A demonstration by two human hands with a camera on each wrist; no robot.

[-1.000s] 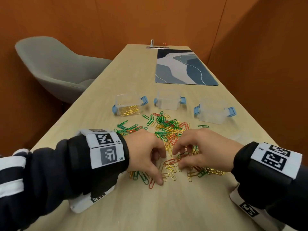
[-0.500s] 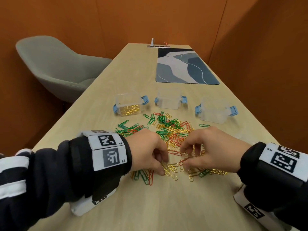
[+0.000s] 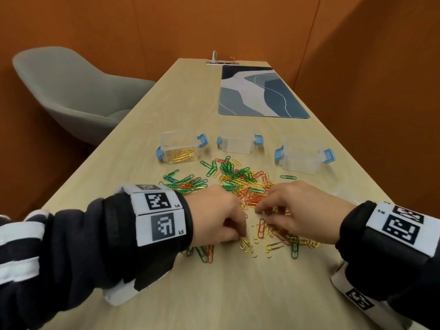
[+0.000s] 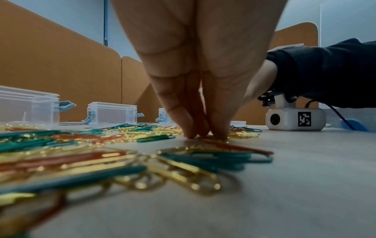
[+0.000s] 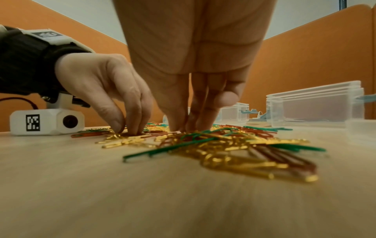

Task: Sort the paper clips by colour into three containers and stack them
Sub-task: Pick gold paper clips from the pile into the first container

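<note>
A mixed pile of green, red and gold paper clips (image 3: 240, 179) lies on the wooden table (image 3: 238, 294). Behind it stand three clear containers with blue latches. The left container (image 3: 178, 148) holds gold clips; the middle container (image 3: 237, 141) and right container (image 3: 301, 158) look empty. My left hand (image 3: 239, 236) has curled fingers whose tips meet the thumb on a small bunch of gold clips (image 3: 247, 246) at the pile's near edge, also seen as left hand (image 4: 203, 135). My right hand (image 3: 260, 210) (image 5: 185, 128) pinches down into the pile close beside it; the clip it grips is hidden.
A blue patterned desk mat (image 3: 262, 94) lies at the far end, with a grey chair (image 3: 71, 91) off the table's left side. Orange walls close in on all sides. Both wrist cameras rest on the table near its front edge.
My left index finger has drawn back from its stretched reach and pulled gold clips in under the curled fingers. My right hand has shifted slightly right and stays down in the pile.
</note>
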